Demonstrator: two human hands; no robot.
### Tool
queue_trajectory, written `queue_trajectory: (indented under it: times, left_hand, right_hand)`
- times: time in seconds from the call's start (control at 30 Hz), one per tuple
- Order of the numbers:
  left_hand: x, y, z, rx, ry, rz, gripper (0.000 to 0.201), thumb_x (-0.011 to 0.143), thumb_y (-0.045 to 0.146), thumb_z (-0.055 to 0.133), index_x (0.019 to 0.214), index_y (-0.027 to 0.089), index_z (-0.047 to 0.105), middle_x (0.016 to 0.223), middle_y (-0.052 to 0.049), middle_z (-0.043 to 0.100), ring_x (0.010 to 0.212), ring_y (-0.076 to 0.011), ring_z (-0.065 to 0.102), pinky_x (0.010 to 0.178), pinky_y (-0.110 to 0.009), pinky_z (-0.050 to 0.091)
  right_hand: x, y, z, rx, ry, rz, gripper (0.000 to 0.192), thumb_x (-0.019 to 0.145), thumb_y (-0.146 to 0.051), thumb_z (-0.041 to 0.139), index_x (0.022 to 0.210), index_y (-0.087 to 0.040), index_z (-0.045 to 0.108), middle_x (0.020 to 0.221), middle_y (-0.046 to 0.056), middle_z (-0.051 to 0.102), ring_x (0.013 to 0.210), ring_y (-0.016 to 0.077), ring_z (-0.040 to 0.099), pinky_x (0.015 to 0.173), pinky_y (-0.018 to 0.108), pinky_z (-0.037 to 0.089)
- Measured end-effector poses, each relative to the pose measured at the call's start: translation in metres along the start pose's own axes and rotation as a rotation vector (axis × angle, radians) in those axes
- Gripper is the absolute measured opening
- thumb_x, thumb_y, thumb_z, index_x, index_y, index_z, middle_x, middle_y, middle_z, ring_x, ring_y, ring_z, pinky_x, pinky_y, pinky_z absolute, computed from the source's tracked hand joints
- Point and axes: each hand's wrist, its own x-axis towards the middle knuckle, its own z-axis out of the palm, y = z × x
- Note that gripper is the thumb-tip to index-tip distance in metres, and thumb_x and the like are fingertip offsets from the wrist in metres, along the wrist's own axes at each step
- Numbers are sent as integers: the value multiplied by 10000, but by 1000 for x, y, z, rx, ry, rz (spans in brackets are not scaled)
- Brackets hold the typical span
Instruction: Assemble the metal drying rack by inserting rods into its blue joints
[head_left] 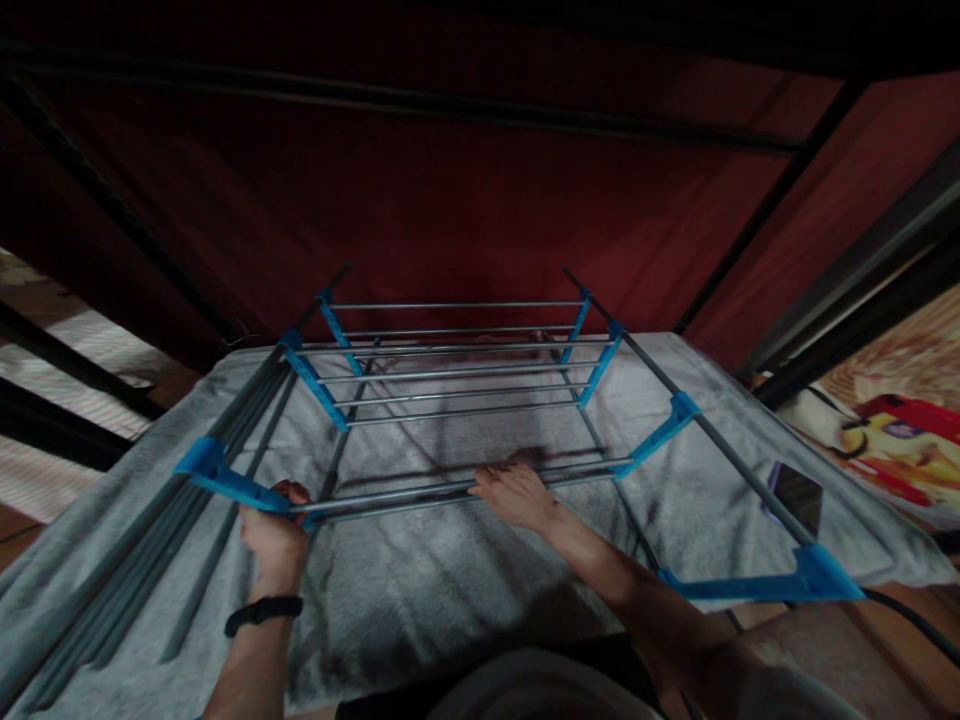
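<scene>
A folding rack of grey metal rods and blue plastic connectors [457, 390] stands on a grey cloth-covered surface [420, 580]. My left hand [274, 530], with a black band on the wrist, grips a blue connector bar [225, 482] at the rack's near left corner. My right hand [517, 495] rests palm down on the near pair of grey rods [420, 490], fingers curled over them. More rod tiers sit farther back between blue side pieces.
A dark phone [796, 495] lies on the cloth at right, beside a blue corner piece [817, 578]. A dark red fabric wall with black poles [465, 200] rises behind. A colourful printed sheet [900, 430] lies at far right. A black cable [907, 615] runs at lower right.
</scene>
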Motion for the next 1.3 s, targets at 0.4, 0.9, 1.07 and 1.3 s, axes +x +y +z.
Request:
queue_trajectory:
  times: [0.4, 0.9, 1.07, 1.3]
  left_hand:
    - [-10, 0, -15, -75, -104, 32, 428, 759, 590, 507, 607, 198, 591, 556, -36, 585, 541, -161, 525, 498, -271, 442]
    - [-17, -8, -7, -62, -61, 45, 485, 855, 571, 393, 540, 215, 490, 473, 0, 447, 430, -123, 381, 424, -254, 289]
    - [-17, -10, -5, -44, -25, 46, 427, 832, 508, 389, 534, 218, 488, 482, -8, 453, 462, -137, 412, 434, -250, 292]
    - [-16, -11, -4, -38, 6, 51, 440, 809, 543, 414, 516, 222, 481, 496, -15, 470, 488, -149, 436, 445, -253, 313]
  right_hand:
    - [-19, 17, 32, -65, 355, -61, 352, 1045, -403, 380, 1178, -196, 632, 1096, 82, 718, 1004, 225, 649, 965, 390, 414]
    - [-38, 73, 55, -257, 494, -119, 360, 1040, -424, 394, 841, -209, 602, 755, 32, 669, 699, 189, 620, 680, 313, 370]
    - [-38, 76, 52, -253, 479, -146, 352, 1044, -417, 394, 842, -209, 593, 747, 22, 676, 667, 177, 630, 639, 307, 352]
    - [-37, 76, 51, -243, 458, -140, 388, 1049, -440, 363, 845, -206, 595, 715, 21, 676, 638, 169, 633, 588, 297, 320]
